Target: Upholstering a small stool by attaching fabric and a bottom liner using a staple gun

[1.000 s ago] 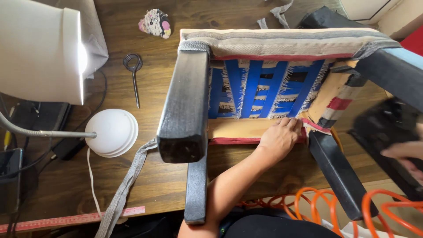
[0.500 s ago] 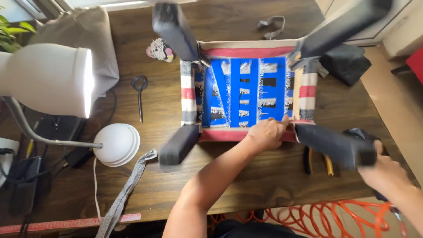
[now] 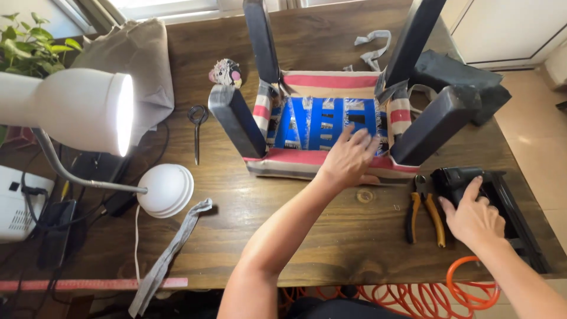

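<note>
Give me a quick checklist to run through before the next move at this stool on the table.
1. Stool resting upside down on the table, legs up: ok.
2. Left hand steadying the striped fabric at the stool's near edge: ok.
3. Right hand on the black staple gun: touching its top, full grip cannot tell.
4. Pliers lying flat between the hands, apart from the left hand: ok.
5. Orange hose free of kinks: cannot tell, mostly hidden below the table edge.
6. Scissors away from both hands: ok.
</note>
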